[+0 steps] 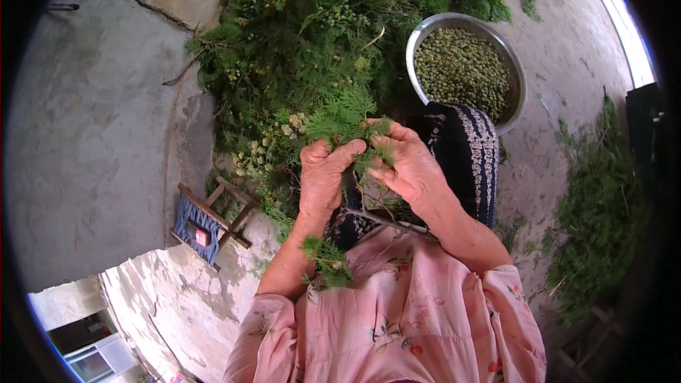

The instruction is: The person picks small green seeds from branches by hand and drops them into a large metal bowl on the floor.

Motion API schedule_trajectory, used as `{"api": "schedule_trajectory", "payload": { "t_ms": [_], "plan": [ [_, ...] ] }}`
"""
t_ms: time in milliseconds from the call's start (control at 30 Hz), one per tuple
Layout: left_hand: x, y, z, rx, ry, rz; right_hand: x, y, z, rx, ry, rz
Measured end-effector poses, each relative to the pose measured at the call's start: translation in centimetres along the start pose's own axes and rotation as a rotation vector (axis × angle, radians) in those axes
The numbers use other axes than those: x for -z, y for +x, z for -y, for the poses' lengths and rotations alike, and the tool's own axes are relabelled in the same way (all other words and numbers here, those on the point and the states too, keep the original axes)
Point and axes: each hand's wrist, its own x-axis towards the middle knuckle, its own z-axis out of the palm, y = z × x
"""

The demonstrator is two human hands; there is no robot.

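My left hand (325,170) is closed on a green conifer branch (343,117) with flat, scaly sprays, its thumb pointing right. Close beside it, my right hand (407,162) pinches sprays of the same branch between thumb and fingers; the fingertips are slightly blurred. The branch's bare woody stem (388,221) runs down across my lap and under my right forearm, and a leafy end (329,263) lies over my left forearm. Beyond my right knee, a metal basin (518,77) holds many small round green cones (460,66).
A big heap of cone-bearing conifer branches (298,37) lies in front of me. More cut greenery (596,223) lies on the concrete floor at the right. A small wooden stool with a woven blue seat (197,226) is at the left, near a raised concrete slab (96,138).
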Motion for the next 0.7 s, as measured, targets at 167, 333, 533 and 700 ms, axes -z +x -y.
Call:
{"api": "schedule_trajectory", "payload": {
  "t_ms": [167, 333, 533, 700],
  "plan": [
    [-0.3, -0.1, 1.0, -0.072, 0.150, 0.030, -0.5, -0.2, -0.1, 0.452, -0.705, -0.243],
    [-1.4, -0.2, 0.7, -0.112, 0.170, 0.000, -0.2, -0.1, 1.6, 0.164, -0.107, -0.293],
    [1.2, 0.4, 1.8, -0.128, 0.486, 0.053, -0.7, -0.4, 5.1, 0.269, 0.012, -0.114],
    [1.4, 0.4, 1.6, -0.127, 0.592, 0.058, -0.9, -1.0, 5.5, 0.284, -0.029, -0.111]
  ]
}}
